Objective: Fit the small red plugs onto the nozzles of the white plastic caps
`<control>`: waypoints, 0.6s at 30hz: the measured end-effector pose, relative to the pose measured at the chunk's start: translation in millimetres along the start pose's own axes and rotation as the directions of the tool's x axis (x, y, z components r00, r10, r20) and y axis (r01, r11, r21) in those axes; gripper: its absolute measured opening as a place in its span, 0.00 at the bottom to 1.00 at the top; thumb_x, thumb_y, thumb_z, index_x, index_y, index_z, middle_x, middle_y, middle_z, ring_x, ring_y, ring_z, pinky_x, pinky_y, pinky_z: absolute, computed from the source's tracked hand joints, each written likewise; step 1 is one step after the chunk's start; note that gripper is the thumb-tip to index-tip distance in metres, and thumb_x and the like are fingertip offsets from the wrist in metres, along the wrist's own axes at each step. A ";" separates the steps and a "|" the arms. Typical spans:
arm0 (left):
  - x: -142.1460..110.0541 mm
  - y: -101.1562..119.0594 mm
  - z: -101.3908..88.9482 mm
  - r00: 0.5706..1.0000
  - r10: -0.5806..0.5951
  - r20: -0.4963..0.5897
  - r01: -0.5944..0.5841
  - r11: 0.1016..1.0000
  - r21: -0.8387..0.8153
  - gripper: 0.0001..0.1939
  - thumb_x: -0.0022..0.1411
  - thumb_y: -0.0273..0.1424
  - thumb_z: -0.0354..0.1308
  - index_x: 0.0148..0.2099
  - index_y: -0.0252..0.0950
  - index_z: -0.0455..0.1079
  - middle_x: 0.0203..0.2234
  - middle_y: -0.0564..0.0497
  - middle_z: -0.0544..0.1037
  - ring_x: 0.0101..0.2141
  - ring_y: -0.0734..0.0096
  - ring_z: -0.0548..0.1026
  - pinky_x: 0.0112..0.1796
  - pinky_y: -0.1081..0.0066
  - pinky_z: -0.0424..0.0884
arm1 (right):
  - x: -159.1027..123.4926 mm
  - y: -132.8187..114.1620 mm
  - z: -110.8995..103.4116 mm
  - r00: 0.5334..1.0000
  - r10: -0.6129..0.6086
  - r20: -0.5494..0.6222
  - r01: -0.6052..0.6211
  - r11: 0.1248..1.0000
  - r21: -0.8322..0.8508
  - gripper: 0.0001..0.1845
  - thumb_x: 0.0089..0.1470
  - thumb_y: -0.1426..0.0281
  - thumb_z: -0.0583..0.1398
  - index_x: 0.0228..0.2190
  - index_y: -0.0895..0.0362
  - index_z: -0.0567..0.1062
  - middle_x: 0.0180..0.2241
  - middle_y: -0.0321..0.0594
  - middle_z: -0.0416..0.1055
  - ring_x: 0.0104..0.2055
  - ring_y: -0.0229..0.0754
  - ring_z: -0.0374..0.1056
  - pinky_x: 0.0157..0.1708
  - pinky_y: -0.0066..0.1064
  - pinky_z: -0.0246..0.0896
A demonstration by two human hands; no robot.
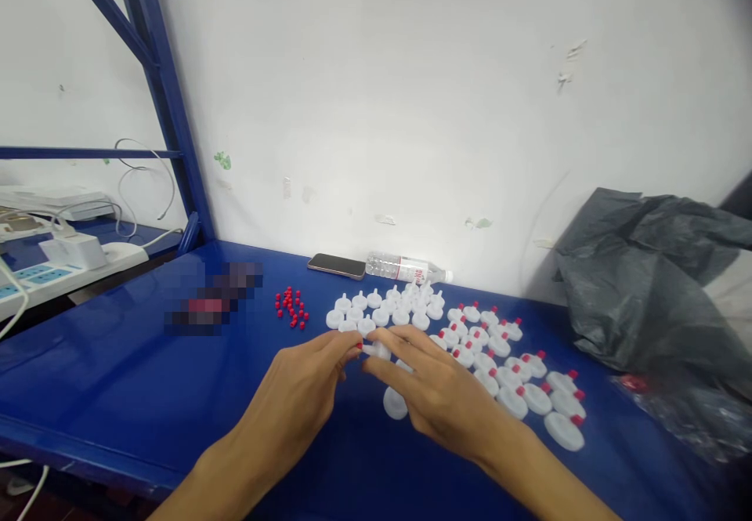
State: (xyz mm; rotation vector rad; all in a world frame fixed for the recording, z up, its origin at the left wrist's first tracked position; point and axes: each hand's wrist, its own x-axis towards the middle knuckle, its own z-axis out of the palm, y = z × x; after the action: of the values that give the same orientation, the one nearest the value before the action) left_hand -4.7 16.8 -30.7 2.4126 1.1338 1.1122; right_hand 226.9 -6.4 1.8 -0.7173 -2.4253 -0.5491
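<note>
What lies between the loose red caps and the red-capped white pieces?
Head view: uncapped white pieces, with the left hand and right hand on their near side.

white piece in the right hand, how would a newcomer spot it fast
Over the blue table, find the right hand. The white piece is in its fingers; unlike its neighbours, its tip points at the left hand, which pinches a red cap.
</note>
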 end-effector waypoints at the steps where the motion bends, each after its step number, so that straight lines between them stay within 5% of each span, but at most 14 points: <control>1: -2.0 -2.2 2.8 1.000 0.011 0.010 -0.011 1.000 0.022 0.17 0.75 0.30 0.47 0.51 0.45 0.77 0.38 0.47 0.85 0.30 0.64 0.82 0.35 0.67 0.77 | 1.3 -0.9 -0.7 1.000 -0.019 -0.016 0.019 1.000 -0.018 0.31 0.47 0.83 0.54 0.51 0.53 0.77 0.51 0.49 0.82 0.56 0.50 0.78 0.55 0.42 0.79; 11: -1.1 6.8 4.4 0.999 0.008 0.049 -0.009 0.999 0.035 0.18 0.75 0.29 0.44 0.37 0.43 0.74 0.27 0.48 0.82 0.25 0.62 0.78 0.31 0.64 0.75 | 6.8 -7.0 0.5 0.990 -0.082 -0.112 0.063 0.984 -0.166 0.20 0.63 0.81 0.53 0.39 0.57 0.84 0.43 0.48 0.85 0.44 0.48 0.82 0.50 0.35 0.82; 15: -1.5 15.7 2.4 0.999 0.022 -0.031 -0.021 0.999 0.041 0.19 0.77 0.33 0.45 0.42 0.45 0.78 0.37 0.46 0.87 0.34 0.59 0.84 0.33 0.65 0.77 | 8.7 -9.3 -1.4 0.987 -0.077 -0.139 0.051 0.982 -0.182 0.19 0.62 0.82 0.54 0.40 0.57 0.84 0.45 0.48 0.85 0.45 0.48 0.81 0.50 0.35 0.82; 18: 2.4 15.5 -7.6 0.999 -0.010 -0.051 0.013 0.998 0.059 0.16 0.77 0.38 0.49 0.50 0.49 0.80 0.45 0.50 0.87 0.43 0.59 0.85 0.44 0.65 0.79 | 7.3 0.8 -3.3 0.993 -0.055 -0.108 0.040 0.990 -0.135 0.26 0.57 0.85 0.51 0.45 0.55 0.83 0.49 0.47 0.83 0.51 0.47 0.80 0.53 0.36 0.80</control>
State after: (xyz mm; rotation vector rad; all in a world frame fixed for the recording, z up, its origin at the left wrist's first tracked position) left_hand -0.8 7.7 -16.4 2.4323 1.2118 1.1575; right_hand 223.5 -4.7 8.9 -0.6662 -2.3237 -0.7552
